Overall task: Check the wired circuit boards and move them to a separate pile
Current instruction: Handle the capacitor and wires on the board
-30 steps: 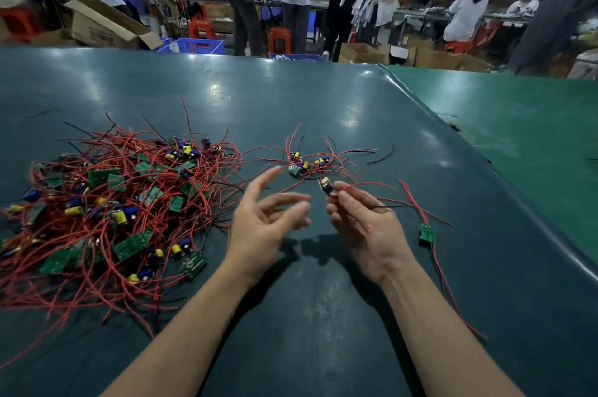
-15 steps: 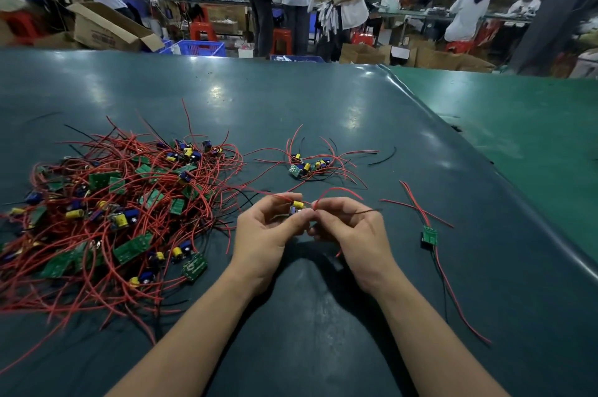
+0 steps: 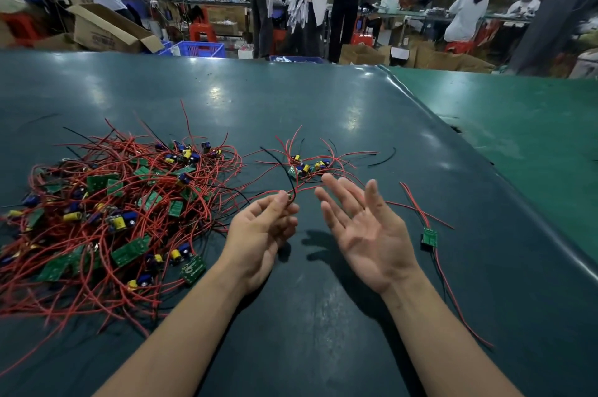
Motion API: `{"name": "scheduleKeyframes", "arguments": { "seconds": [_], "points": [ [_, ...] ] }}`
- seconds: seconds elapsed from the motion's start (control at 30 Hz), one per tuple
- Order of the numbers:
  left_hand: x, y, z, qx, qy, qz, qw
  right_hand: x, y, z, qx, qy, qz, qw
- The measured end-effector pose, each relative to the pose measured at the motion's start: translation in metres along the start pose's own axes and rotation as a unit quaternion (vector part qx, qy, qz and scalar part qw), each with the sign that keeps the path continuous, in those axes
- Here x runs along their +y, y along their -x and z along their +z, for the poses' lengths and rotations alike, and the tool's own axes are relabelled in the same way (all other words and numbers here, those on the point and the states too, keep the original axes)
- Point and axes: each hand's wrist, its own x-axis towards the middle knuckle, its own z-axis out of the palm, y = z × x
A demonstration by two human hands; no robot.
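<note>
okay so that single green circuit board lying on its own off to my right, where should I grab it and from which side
Probably pinch the single green board by its two long edges, coming straight down from above with the right hand, which is open and nearest. It seems to lie flat on the table, its wires trailing off both ends, leaving the sides free.

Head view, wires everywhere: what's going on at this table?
A person is sorting small wired circuit boards on a dark green table. The left hand pinches the wires of one piece between thumb and fingertips; its board is not clearly visible. The right hand is open, palm up, holding nothing. A big tangled pile lies to the left, a small pile sits just beyond the hands, and a single board lies alone on the right.
</note>
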Motion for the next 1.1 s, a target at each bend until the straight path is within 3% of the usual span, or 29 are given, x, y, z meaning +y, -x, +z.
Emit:
{"name": "scheduleKeyframes", "arguments": {
  "seconds": [0.17, 0.27, 0.43, 0.57, 0.73, 0.87, 1.0, 1.1],
  "points": [
    [-0.002, 0.001, 0.001, -0.022, -0.011, 0.032, 0.999, 0.014, 0.0, 0.004, 0.035, 0.163, 0.008, 0.986],
    [-0.002, 0.002, 0.002, -0.025, -0.006, 0.03, 0.999, 0.013, 0.002, 0.006, 0.02, 0.169, 0.052, 0.984],
    [0.001, -0.001, -0.001, 0.0, 0.017, 0.014, 1.0, 0.001, 0.003, 0.0, 0.004, 0.103, 0.031, 0.994],
    [0.0, 0.001, 0.003, -0.03, 0.004, -0.01, 1.0, 0.018, 0.004, 0.008, 0.026, 0.23, 0.063, 0.971],
    [-0.001, 0.001, 0.002, -0.056, -0.008, -0.053, 0.997, 0.01, -0.002, 0.005, 0.066, 0.127, 0.038, 0.989],
    [-0.001, -0.001, 0.003, -0.035, 0.017, -0.031, 0.999, 0.003, -0.003, 0.002, 0.074, 0.001, 0.057, 0.996],
    [-0.003, 0.001, 0.005, -0.065, -0.025, -0.035, 0.997, 0.014, -0.001, 0.004, 0.067, 0.185, 0.058, 0.979],
    [-0.002, 0.004, 0.006, -0.098, -0.085, -0.055, 0.99, 0.018, 0.0, 0.003, 0.036, 0.231, 0.045, 0.971]
  ]
}}
